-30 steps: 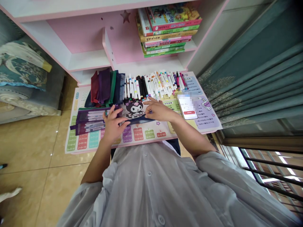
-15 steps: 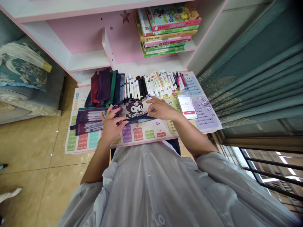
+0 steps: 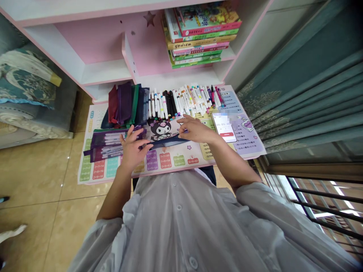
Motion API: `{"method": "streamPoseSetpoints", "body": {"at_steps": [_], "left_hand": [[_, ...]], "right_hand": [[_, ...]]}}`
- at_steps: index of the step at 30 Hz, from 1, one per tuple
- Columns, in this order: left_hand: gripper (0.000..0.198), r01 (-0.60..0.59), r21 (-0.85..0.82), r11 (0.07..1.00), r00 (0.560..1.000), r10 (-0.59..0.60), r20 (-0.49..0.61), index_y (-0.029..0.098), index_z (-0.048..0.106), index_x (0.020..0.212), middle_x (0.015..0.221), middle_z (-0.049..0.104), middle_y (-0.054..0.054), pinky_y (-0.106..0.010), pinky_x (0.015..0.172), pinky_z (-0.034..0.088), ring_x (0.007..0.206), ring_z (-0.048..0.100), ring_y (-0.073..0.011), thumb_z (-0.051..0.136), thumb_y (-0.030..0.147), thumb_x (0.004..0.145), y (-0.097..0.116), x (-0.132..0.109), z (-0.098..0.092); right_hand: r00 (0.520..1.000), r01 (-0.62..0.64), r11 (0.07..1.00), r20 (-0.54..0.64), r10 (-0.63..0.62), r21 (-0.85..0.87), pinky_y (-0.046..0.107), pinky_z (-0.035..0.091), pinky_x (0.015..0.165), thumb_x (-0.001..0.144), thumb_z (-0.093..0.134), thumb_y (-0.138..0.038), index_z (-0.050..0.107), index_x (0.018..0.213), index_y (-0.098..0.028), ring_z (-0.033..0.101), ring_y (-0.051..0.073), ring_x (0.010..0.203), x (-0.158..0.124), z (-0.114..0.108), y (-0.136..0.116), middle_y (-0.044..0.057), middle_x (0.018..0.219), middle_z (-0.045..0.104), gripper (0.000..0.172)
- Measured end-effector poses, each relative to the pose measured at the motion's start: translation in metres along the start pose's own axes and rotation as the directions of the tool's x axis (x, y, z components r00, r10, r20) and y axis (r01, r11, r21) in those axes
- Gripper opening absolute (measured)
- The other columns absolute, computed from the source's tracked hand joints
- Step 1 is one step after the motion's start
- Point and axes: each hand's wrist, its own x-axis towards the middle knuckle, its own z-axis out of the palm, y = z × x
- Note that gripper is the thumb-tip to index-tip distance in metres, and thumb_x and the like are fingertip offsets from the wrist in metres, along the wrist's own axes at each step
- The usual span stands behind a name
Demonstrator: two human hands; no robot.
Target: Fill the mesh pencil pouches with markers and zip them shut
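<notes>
From the head view, the two hands are apart, and a dark mesh pouch (image 3: 167,142) lies flat between them. A moment ago the hands were a bit closer, and now the left hand (image 3: 132,149) has slid out to the left while the right hand (image 3: 197,131) has slid a little to the right. The pouch now looks longer and flatter. The left hand is open with its fingers spread, and its thumb side lies on the near end of the pouch. The right hand's fingers curl down at the far end, but they hide that end, so I can't really tell if they are holding it tight. Just past the left hand is a purple mesh pouch (image 3: 109,145) with pens inside. Beyond both hands sit a pile of cloth pouches (image 3: 124,104) and a long row of markers (image 3: 181,100). A cartoon picture (image 3: 160,130) is printed on a times table mat (image 3: 93,168) just above the dark pouch, and a phone (image 3: 224,127) lies to the right of the right hand.
</notes>
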Motion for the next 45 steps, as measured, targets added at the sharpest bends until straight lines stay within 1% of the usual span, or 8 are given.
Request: {"method": "streamPoseSetpoints", "body": {"at_steps": [7, 13, 24, 28, 37, 41, 45], "left_hand": [[0.013, 0.009, 0.024, 1.000, 1.000, -0.009, -0.001, 0.030, 0.080, 0.084, 0.140, 0.065, -0.005, -0.071, 0.119, 0.013, 0.150, 0.037, -0.0379, 0.074, 0.041, 0.085, -0.001, 0.000, -0.001], [0.015, 0.004, 0.036, 0.999, 1.000, -0.004, 0.000, 0.030, 0.080, 0.084, 0.139, 0.065, -0.005, -0.069, 0.119, 0.016, 0.149, 0.036, -0.0385, 0.072, 0.043, 0.086, -0.001, 0.000, -0.002], [0.011, 0.014, 0.008, 1.000, 1.000, -0.014, 0.005, 0.031, 0.080, 0.084, 0.140, 0.065, -0.005, -0.071, 0.120, 0.013, 0.150, 0.036, -0.0375, 0.075, 0.040, 0.084, 0.002, 0.000, -0.001], [0.013, 0.014, 0.009, 1.000, 1.000, -0.014, 0.010, 0.030, 0.080, 0.085, 0.141, 0.064, -0.005, -0.071, 0.120, 0.013, 0.150, 0.036, -0.0379, 0.074, 0.042, 0.085, 0.001, 0.000, -0.001], [0.014, 0.018, -0.004, 1.000, 1.000, -0.018, 0.010, 0.031, 0.080, 0.084, 0.141, 0.064, -0.005, -0.070, 0.120, 0.012, 0.150, 0.036, -0.0368, 0.073, 0.042, 0.086, 0.002, -0.001, -0.001], [0.013, 0.032, 0.003, 0.999, 0.999, -0.032, 0.013, 0.031, 0.079, 0.083, 0.141, 0.064, -0.004, -0.071, 0.120, 0.013, 0.150, 0.035, -0.0370, 0.073, 0.042, 0.085, 0.000, -0.001, -0.003], [0.010, 0.051, -0.001, 0.999, 0.999, -0.051, 0.003, 0.032, 0.079, 0.083, 0.141, 0.064, -0.004, -0.071, 0.120, 0.012, 0.151, 0.035, -0.0367, 0.074, 0.041, 0.084, -0.002, -0.002, -0.004]], "right_hand": [[1.000, -0.019, 1.000, -0.025, 0.019, 0.001, 0.071, 0.018, 0.123, 0.084, 0.066, -0.026, 0.070, 0.075, -0.023, 0.018, 0.036, 0.159, -0.002, -0.001, 0.005, 0.003, 0.158, 0.048, 0.011], [1.000, -0.011, 1.000, -0.019, 0.011, -0.002, 0.072, 0.018, 0.122, 0.085, 0.066, -0.026, 0.070, 0.076, -0.023, 0.018, 0.036, 0.159, -0.002, -0.001, 0.007, 0.004, 0.158, 0.048, 0.011], [1.000, -0.003, 1.000, -0.028, 0.004, 0.010, 0.069, 0.020, 0.123, 0.084, 0.066, -0.026, 0.070, 0.075, -0.023, 0.020, 0.035, 0.158, -0.002, -0.001, 0.011, 0.004, 0.156, 0.051, 0.011], [1.000, -0.025, 1.000, -0.018, 0.025, -0.004, 0.067, 0.020, 0.124, 0.085, 0.066, -0.027, 0.070, 0.075, -0.022, 0.020, 0.034, 0.158, -0.003, -0.002, 0.009, 0.004, 0.157, 0.050, 0.011], [1.000, -0.016, 1.000, -0.011, 0.016, 0.012, 0.064, 0.020, 0.125, 0.084, 0.067, -0.027, 0.070, 0.072, -0.023, 0.021, 0.034, 0.158, -0.003, -0.003, 0.010, 0.002, 0.156, 0.051, 0.013], [0.999, -0.009, 0.999, -0.030, 0.010, 0.032, 0.064, 0.021, 0.125, 0.083, 0.067, -0.029, 0.070, 0.071, -0.023, 0.023, 0.034, 0.158, -0.005, -0.004, 0.014, 0.001, 0.154, 0.054, 0.014], [1.000, -0.013, 0.999, -0.028, 0.014, 0.038, 0.065, 0.023, 0.124, 0.083, 0.066, -0.030, 0.071, 0.074, -0.023, 0.023, 0.034, 0.158, -0.008, -0.008, 0.016, 0.003, 0.154, 0.054, 0.013]]}}
